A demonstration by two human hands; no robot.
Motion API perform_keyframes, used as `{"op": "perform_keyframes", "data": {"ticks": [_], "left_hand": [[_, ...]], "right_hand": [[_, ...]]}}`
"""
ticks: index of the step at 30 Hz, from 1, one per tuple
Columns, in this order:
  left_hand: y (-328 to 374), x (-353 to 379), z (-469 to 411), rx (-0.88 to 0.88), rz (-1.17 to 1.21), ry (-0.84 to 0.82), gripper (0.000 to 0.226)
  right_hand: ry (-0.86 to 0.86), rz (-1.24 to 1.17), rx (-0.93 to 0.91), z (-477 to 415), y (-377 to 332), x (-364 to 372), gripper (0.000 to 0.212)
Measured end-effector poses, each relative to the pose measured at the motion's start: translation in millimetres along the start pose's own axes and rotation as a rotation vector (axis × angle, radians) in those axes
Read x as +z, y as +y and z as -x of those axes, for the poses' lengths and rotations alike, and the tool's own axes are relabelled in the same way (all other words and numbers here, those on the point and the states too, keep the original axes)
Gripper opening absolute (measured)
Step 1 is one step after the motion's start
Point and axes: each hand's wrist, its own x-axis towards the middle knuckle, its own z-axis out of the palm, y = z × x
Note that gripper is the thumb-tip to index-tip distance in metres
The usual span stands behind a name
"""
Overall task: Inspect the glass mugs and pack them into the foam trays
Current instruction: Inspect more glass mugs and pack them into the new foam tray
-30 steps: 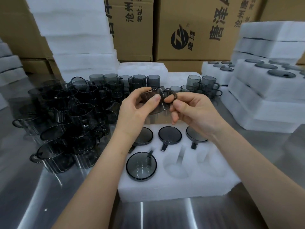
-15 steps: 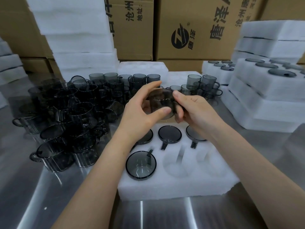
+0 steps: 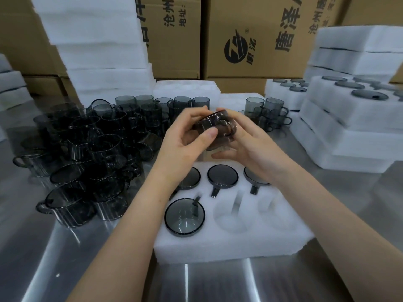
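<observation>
Held mug (image 3: 218,129): smoky grey glass cylinder, lying on its side in both hands, above the far edge of the foam tray (image 3: 218,243).
Change: mug turned since half a second ago, so the handle loop now shows on the near side; hands in much the same spot.
Left grip (image 3: 185,144): thumb pressed on the near wall, fingers curled over the far side, closed round the mug.
Right grip (image 3: 255,149): cups the mug from the right and beneath, fingers wrapped on it.
Tray: white, soft pitted block with six round pockets and handle slots.
Packed mugs (image 3: 222,176): three flat dark discs in the far row, one see-through ring near-left.
Empty pockets (image 3: 231,214): the two near-right ones.
Loose mugs (image 3: 87,149): dense dark heap on the left, some upright, some tipped.
Bench (image 3: 65,247): brushed steel, streaked with glare.
Filled trays (image 3: 349,110): stacked at right.
Blank foam stack (image 3: 98,40): far left.
Cardboard boxes (image 3: 250,40): far side, black printed characters.
</observation>
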Motion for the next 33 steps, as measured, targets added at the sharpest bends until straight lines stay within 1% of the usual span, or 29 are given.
{"op": "perform_keyframes", "data": {"ticks": [2,5,7,9,11,12,14,17,20,24,26,28,30,31,33], "left_hand": [[0,1,-1,0.000,-0.069,0.039,0.028],[1,1,0,0.024,-0.208,0.085,0.039],[3,2,1,0.061,-0.280,0.054,0.047],[6,4,3,0.087,-0.315,-0.016,0.054],[7,6,5,0.105,-0.364,-0.067,0.058],[7,7,5,0.105,-0.394,-0.076,0.059],[5,8,4,0.091,-0.424,-0.050,0.060],[3,7,3,0.085,-0.400,0.010,0.057],[2,5,3,0.064,-0.317,0.003,0.056],[2,7,3,0.080,-0.165,-0.020,0.060],[1,7,3,0.068,-0.094,-0.021,0.058],[-2,6,3,0.051,-0.068,-0.022,0.057],[-3,5,2,0.029,-0.116,-0.029,0.056],[-4,4,2,0.014,-0.162,-0.023,0.056],[-5,4,1,-0.015,-0.282,0.011,0.059]], "right_hand": [[-0.025,-0.018,0.015,1,-2,2,0.050],[0.010,-0.011,-0.003,3,-3,5,0.043],[0.083,0.047,-0.051,3,-4,7,0.035],[0.157,0.096,-0.097,3,-4,7,0.028],[0.203,0.130,-0.140,3,-5,6,0.015],[0.222,0.151,-0.161,3,-5,6,0.013],[0.255,0.187,-0.184,3,-5,8,0.017],[0.282,0.197,-0.206,3,-4,9,0.021],[0.319,0.140,-0.191,2,-4,7,0.024],[0.407,0.056,-0.159,0,-6,3,0.023],[0.373,0.004,-0.118,-1,-7,2,0.021],[0.264,-0.149,0.016,-2,-8,3,0.033],[0.092,-0.295,0.182,-2,-9,3,0.052],[0.001,-0.339,0.232,-1,-9,2,0.059],[-0.107,-0.341,0.249,0,-7,0,0.065]]}}
